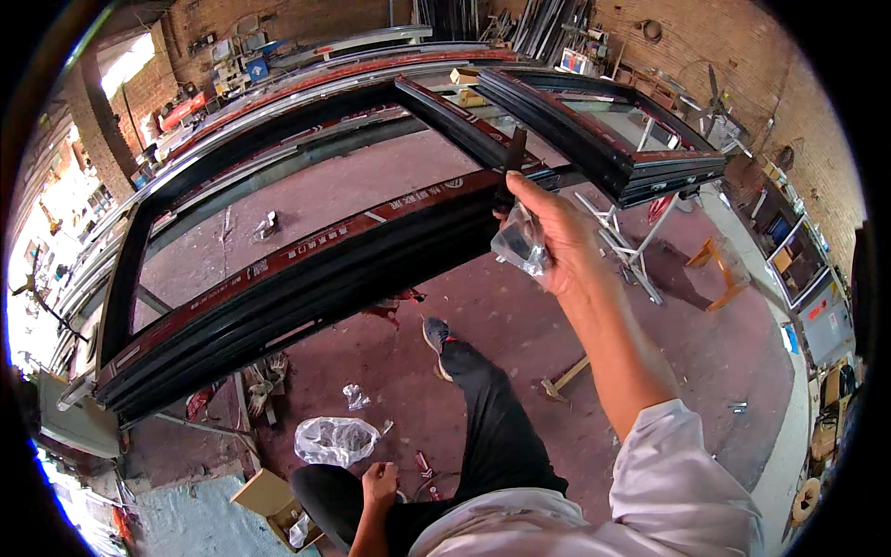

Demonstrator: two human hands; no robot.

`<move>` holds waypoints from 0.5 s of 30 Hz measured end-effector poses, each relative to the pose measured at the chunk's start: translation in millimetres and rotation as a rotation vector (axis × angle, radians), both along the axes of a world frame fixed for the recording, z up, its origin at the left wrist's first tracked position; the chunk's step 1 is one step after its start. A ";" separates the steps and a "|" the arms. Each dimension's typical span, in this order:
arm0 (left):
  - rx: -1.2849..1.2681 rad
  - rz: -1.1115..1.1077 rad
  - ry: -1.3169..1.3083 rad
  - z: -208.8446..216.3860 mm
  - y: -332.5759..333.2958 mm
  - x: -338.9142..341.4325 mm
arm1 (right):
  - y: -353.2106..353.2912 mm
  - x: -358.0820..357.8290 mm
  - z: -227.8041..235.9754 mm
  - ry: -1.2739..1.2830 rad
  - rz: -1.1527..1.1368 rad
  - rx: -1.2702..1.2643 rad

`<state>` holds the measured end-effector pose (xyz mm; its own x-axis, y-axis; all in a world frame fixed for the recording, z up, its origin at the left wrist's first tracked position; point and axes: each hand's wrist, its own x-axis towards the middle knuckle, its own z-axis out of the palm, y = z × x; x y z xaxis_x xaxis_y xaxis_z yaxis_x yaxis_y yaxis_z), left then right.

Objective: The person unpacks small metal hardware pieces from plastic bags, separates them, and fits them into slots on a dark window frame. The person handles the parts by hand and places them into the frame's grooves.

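Observation:
My right hand (pixel 555 227) reaches out over the near rail of a long black window frame (pixel 306 297) with red protective film. Its fingers are closed on a small clear plastic bag (pixel 522 243) and a dark lever-shaped handle (pixel 516 153), which points upward by the frame's corner. Whether the handle touches the frame, I cannot tell. Down by my bent left knee, my left hand (pixel 379 485) is curled closed. Anything inside it is hidden.
A second black frame (pixel 603 139) lies at the right, near a metal trestle (pixel 631 246). On the floor are a hammer (pixel 564 379), a wooden stand (pixel 715 274), a clear plastic bundle (pixel 336 440) and an opened cardboard box (pixel 264 492). Long profiles (pixel 343 70) lie behind.

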<state>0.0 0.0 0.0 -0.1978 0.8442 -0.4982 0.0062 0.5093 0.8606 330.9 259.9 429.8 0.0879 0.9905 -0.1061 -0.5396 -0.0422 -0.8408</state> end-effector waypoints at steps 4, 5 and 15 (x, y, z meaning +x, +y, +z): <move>0.067 -0.042 0.136 35.8 -11.7 25.6 | -7.9 2.0 -5.4 0.049 -0.015 -0.028; 0.073 -0.016 0.089 42.7 -6.8 24.0 | -7.5 6.0 -10.3 0.068 0.001 -0.022; 0.036 0.155 -0.087 96.8 -32.8 31.3 | -111.8 -50.2 -130.0 0.050 0.119 -0.221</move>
<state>31.3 -32.8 96.8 -0.2847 0.8243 -0.4893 -0.1454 0.4674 0.8720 280.7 148.1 299.8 -0.0384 0.9458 -0.3225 -0.5603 -0.2876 -0.7768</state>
